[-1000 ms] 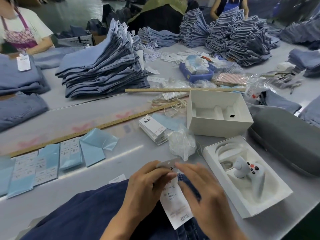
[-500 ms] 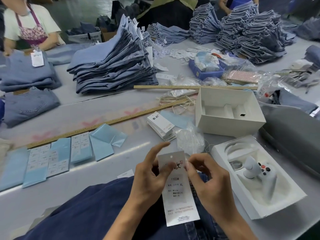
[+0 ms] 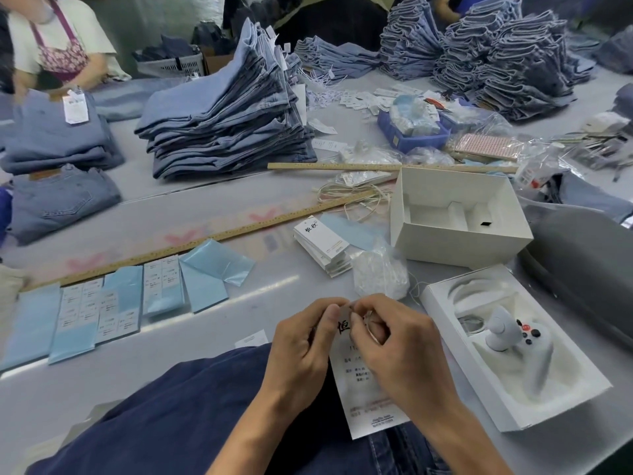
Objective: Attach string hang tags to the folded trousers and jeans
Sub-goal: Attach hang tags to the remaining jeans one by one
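The grey bench (image 3: 102, 389) runs past the frame, stacked jeans (image 3: 222, 114) behind. Dark trousers (image 3: 164, 423) are cut off below. Left hand (image 3: 301, 347) and right hand (image 3: 400, 344) pinch the hang tag (image 3: 370, 409) top, each grip narrow; its string is hidden.

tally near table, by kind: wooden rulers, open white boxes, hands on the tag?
Wooden rulers: 2, long one, far one
Open white boxes: 2, empty box, controller box
Hands on the hang tag: 2, left, right
Total: 6

Both hands (image 3: 356, 341) pinching a white hang tag (image 3: 370, 399) by its top, over dark folded jeans (image 3: 178, 416).
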Demonstrator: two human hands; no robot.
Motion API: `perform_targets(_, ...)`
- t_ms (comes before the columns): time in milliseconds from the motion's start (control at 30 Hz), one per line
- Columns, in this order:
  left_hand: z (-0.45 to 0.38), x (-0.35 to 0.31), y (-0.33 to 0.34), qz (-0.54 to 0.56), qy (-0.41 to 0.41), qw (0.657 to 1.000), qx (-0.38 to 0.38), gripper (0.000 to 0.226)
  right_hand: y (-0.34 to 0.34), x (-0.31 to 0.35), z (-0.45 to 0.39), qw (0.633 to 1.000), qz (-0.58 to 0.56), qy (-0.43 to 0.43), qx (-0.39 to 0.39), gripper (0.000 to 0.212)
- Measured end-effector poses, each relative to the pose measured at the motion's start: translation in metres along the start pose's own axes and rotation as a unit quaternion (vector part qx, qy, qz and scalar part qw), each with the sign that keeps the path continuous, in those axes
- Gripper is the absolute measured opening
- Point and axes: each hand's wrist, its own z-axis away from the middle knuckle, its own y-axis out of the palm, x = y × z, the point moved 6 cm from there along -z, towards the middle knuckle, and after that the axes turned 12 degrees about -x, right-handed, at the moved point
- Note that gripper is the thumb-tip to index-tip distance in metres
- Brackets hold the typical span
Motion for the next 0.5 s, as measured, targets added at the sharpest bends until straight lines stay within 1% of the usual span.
perform_targets(67, 0.001, 0.001, 0.0, 0.023, -0.023, 0.999, 0.019, 0.036, -0.001, 0.001, -0.001, 1.0, 0.003, -0.002, -0.003, 0.012)
perform_targets(233, -0.004, 0.002, -0.003, 0.104, -0.064, 0.991, 0.054, 0.039, -0.008, -0.001, -0.003, 1.0, 0.0, 0.001, -0.007, 0.013)
perform_targets(367, -0.008, 0.004, -0.006, 0.149, -0.102, 0.976, 0.119, 0.043, -0.007, -0.002, -0.001, 1.0, 0.008, 0.006, -0.004, 0.015)
perform_targets(433, -0.011, 0.005, -0.01, 0.195, -0.145, 0.959, 0.147, 0.041, -0.007, 0.0, 0.0, 1.0, -0.002, 0.002, 0.001, 0.016)
perform_targets(500, -0.015, 0.005, -0.015, 0.193, -0.164, 0.953, 0.168, 0.034, -0.008, 0.003, 0.0, 1.0, -0.011, -0.006, 0.016, 0.015)
